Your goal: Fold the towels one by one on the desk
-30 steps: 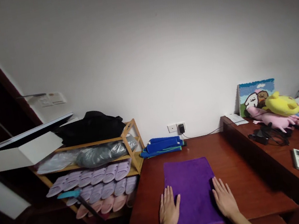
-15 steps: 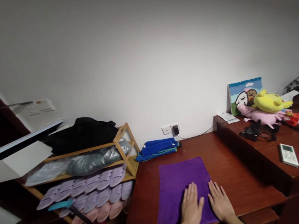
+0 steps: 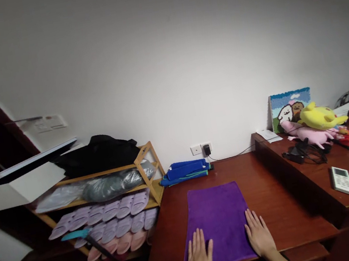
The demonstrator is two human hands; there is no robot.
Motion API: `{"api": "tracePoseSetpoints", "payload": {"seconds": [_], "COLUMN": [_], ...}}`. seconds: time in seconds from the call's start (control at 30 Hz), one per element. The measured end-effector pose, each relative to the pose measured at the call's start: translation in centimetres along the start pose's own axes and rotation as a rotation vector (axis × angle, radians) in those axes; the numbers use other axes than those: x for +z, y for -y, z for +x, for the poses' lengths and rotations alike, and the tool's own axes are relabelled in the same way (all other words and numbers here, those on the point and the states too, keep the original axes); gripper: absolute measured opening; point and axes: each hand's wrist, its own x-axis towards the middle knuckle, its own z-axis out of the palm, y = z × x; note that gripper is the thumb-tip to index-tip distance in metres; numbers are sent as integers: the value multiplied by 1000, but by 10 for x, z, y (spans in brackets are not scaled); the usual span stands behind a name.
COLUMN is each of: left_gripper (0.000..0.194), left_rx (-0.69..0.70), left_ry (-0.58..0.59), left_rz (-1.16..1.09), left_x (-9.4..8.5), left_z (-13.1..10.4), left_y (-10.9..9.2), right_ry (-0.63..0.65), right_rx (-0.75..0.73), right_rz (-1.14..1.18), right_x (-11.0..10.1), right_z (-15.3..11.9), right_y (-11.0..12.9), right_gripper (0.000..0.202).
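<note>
A purple towel (image 3: 219, 212) lies spread flat on the reddish-brown wooden table (image 3: 275, 202), its near edge close to the table's front. My left hand (image 3: 199, 256) rests palm down on the towel's near left part, fingers stretched out. On the towel's right edge lies my right hand (image 3: 259, 233), also flat, its fingers pointing away from me. Neither hand grips anything. Behind the towel, near the wall, sits a folded blue cloth (image 3: 185, 171) with green edging.
A wooden rack (image 3: 150, 175) on the left holds several slippers (image 3: 111, 211) and a black bag (image 3: 98, 155). To the right, a higher surface carries plush toys (image 3: 320, 116), cables (image 3: 305, 154) and a white remote control (image 3: 341, 179). A black plug (image 3: 206, 149) is in the wall socket.
My left hand has slid left and nearer to me, from the towel's middle to its left side. My right hand stays at the right edge. The view has shifted slightly.
</note>
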Motion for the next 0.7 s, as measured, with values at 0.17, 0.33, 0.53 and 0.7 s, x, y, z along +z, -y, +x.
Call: {"api": "tracePoseSetpoints", "payload": {"seconds": [0.17,0.33,0.53,0.7], "left_gripper": [79,80,78,74], "left_rx": [-41,-36,-23,-33], "left_ry": [-47,-83,-121,-109], "left_rz": [55,67,66,57], "left_x": [-2,4,10,13], "left_z": [-8,-6,-4,-3], "left_y": [26,22,27,29], "right_ry": [16,14,-16,-12], "right_rx": [8,10,-6,2], "right_rz": [-29,-29,-19,-13], "right_x": [-5,-7,5,9], "right_z": [-2,-6,-21,-25], "right_y": [1,4,0,-2], "right_gripper": [67,67,67,68]}}
